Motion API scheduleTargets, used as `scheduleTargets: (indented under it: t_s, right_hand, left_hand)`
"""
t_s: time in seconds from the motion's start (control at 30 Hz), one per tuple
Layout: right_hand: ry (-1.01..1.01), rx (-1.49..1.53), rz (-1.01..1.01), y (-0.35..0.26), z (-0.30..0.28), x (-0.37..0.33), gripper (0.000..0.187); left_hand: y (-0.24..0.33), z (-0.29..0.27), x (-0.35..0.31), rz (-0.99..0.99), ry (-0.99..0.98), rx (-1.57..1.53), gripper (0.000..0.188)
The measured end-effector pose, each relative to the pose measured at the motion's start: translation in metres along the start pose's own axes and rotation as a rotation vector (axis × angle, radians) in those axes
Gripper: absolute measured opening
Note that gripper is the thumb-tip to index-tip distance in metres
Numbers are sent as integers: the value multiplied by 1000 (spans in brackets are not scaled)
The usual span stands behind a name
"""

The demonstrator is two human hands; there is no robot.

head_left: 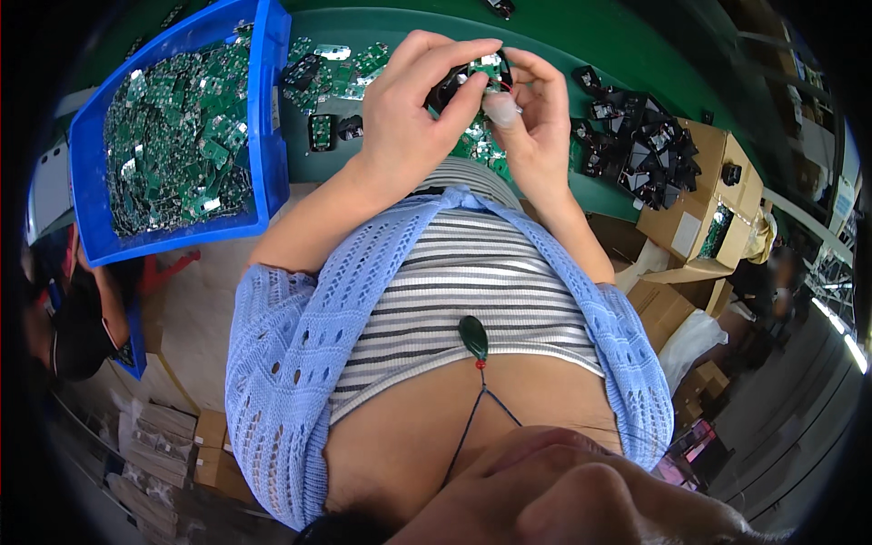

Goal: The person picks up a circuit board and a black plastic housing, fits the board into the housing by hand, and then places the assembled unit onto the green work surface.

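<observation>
Between my two hands, over the green table, is a small black plastic housing [443, 90] with a green circuit board [487, 65] set in it. My left hand [409, 104] grips its left side with thumb and fingers. From the right, my right hand [538, 118] is closed round the other side, and its thumb wears a whitish finger cover [502, 110]. A thin red wire shows beside the board near that thumb. Fingers hide much of the housing. Loose green boards [481, 145] lie below my hands.
A blue bin [263, 118] full of green circuit boards stands at the left. More boards [371, 59] and a black housing with a board [322, 133] lie beside it. Black housings [649, 150] are heaped at the right, next to a cardboard box [677, 218].
</observation>
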State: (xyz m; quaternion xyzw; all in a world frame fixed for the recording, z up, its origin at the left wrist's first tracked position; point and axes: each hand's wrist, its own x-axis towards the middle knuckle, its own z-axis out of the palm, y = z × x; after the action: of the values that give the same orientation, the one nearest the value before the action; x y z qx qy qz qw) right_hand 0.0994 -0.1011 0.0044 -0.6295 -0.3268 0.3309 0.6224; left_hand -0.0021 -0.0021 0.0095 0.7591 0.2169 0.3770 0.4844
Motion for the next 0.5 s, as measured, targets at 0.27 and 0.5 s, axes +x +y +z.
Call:
scheduleTargets:
  t_s: [0.27, 0.5]
  right_hand:
    - [17, 211, 65, 13, -1, 4, 35]
    - [57, 232, 173, 23, -6, 2, 37]
  left_hand:
    - [-18, 12, -3, 1, 25, -28, 27]
    - [-38, 25, -6, -132, 39, -131, 25]
